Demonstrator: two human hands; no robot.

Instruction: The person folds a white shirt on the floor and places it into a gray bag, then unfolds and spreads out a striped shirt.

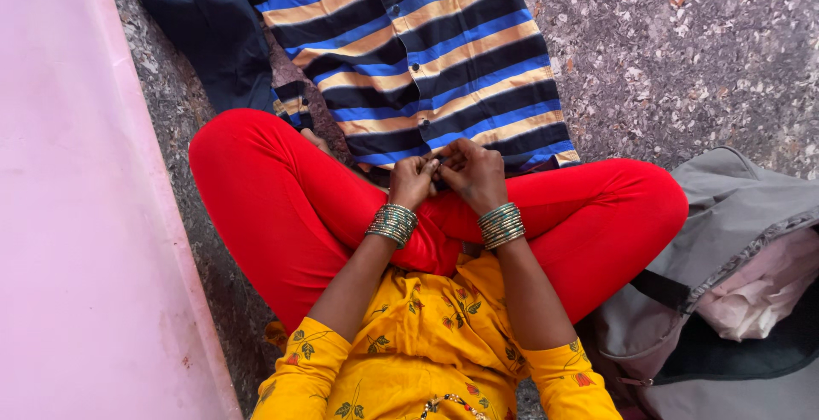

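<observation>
I sit cross-legged on a speckled stone floor in red leggings and a yellow flowered top. A striped shirt in navy, blue and tan lies spread on the floor ahead, its buttoned front toward me. My left hand and my right hand meet at the shirt's near hem, fingers pinched together on its edge. Both wrists wear stacks of green and gold bangles. What lies between the fingertips is too small to make out.
A pink wall runs along the left. An open grey bag with pale pink cloth inside sits at my right knee. A dark navy garment lies at the upper left beside the shirt.
</observation>
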